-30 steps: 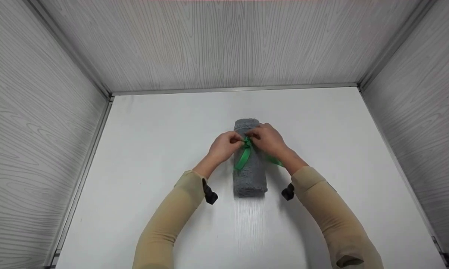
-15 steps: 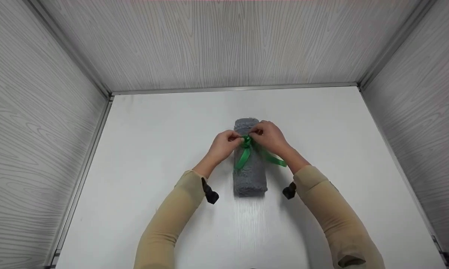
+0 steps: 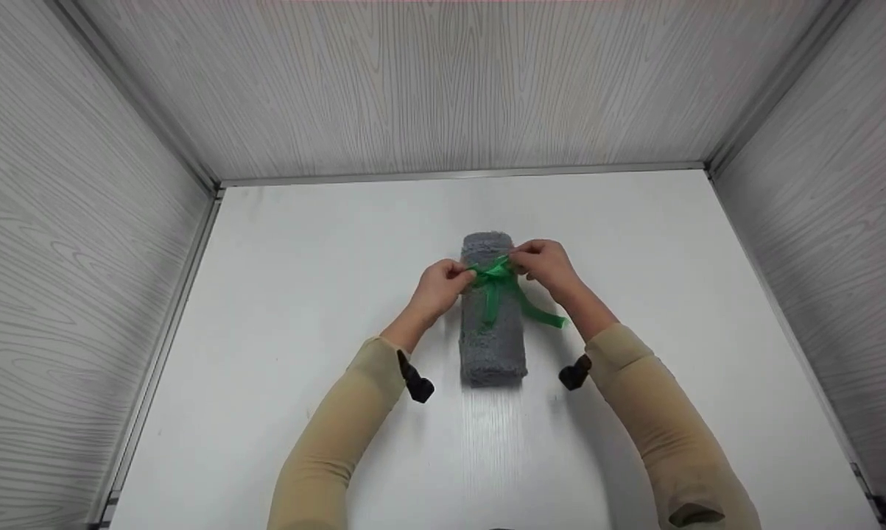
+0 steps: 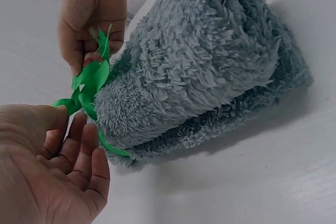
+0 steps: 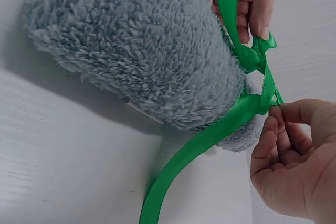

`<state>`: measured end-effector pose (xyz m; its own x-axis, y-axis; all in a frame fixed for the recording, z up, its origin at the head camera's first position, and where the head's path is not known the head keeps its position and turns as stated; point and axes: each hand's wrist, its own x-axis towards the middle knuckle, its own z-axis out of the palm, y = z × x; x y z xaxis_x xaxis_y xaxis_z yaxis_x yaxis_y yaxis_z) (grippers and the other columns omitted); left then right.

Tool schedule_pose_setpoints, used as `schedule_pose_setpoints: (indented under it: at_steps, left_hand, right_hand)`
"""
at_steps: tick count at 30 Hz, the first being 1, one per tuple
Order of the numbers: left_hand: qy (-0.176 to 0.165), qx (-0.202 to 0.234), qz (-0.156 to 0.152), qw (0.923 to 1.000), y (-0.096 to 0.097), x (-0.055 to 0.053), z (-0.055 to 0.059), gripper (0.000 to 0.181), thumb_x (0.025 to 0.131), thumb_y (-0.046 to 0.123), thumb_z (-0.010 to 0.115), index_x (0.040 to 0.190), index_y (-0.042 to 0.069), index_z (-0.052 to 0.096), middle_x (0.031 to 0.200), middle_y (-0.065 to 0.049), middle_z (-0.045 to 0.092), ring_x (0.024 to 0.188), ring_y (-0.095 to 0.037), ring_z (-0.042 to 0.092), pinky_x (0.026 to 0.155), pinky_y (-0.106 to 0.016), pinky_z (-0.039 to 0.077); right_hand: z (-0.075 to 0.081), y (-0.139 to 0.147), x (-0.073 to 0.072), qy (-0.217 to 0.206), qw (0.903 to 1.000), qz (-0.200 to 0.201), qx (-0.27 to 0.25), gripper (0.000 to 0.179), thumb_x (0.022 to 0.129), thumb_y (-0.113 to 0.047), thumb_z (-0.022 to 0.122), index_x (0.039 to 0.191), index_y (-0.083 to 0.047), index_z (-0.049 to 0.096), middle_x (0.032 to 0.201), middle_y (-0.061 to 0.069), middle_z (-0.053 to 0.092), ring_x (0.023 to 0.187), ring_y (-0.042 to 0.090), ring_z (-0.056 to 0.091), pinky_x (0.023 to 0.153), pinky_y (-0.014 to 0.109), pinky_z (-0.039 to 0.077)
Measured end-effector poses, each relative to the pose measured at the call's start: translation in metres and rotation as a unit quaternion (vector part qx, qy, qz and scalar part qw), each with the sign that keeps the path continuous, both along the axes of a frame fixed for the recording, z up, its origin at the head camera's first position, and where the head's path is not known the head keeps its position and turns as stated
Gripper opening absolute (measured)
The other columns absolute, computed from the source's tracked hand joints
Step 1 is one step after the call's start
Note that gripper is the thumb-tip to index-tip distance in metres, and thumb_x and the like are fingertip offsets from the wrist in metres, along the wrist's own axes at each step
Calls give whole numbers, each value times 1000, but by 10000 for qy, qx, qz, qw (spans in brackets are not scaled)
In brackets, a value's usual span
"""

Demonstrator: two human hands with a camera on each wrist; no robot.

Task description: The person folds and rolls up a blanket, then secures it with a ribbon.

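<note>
A rolled grey fluffy towel (image 3: pixel 493 346) lies lengthwise on the white table, with a green ribbon (image 3: pixel 496 272) tied around its upper part. My left hand (image 3: pixel 437 287) pinches one loop of the ribbon between thumb and forefinger at the towel's left side. At the right, my right hand (image 3: pixel 549 266) pinches another piece of the ribbon, pulled out from the knot. In the left wrist view the ribbon (image 4: pixel 93 77) crosses between both hands. One loose tail hangs down over the towel; another trails right onto the table, seen long in the right wrist view as green ribbon (image 5: pixel 184 156).
The white tabletop (image 3: pixel 303 294) spreads around the towel. Grey wood-grain panels (image 3: pixel 443 88) enclose it at the back and both sides, meeting the table along metal edging. A small black camera mount (image 3: pixel 417 383) sits at each cuff.
My right hand has moved right, away from the knot, drawing the ribbon out sideways. The left hand has stayed nearly in place. A bow shape now spreads between the hands.
</note>
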<state>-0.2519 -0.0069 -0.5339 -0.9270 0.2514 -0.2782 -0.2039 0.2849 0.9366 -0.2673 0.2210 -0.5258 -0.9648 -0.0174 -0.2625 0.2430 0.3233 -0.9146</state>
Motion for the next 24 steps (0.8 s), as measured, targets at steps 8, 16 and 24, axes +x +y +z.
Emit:
schedule_pose_setpoints:
  at_steps: [8,16,24]
  left_hand:
    - [-120,-255,-70,9996,-1,1,2,25,105,28,62,117,7,65,111,-8,66,99,-22,64,88,-44,53]
    - [-110,-340,-104,9993,-2,1,1,25,105,28,62,115,6,65,109,-8,66,98,-21,65,83,-40,53]
    - [-85,-1,6,10000,-3,1,-1,27,105,25,61,120,3,64,109,-11,66,99,-26,66,94,-51,52]
  right_hand:
    - [-4,5,1,-259,9989,-341,200,26,100,-22,63,112,1,68,108,17,66,107,38,64,92,50,52]
    - [-3,5,2,24,9999,-128,-82,26,102,-22,62,114,0,67,107,17,67,98,32,68,86,47,56]
    - [5,-2,-1,416,9986,316,-79,24,103,-22,62,113,-2,68,101,15,68,89,27,66,79,47,55]
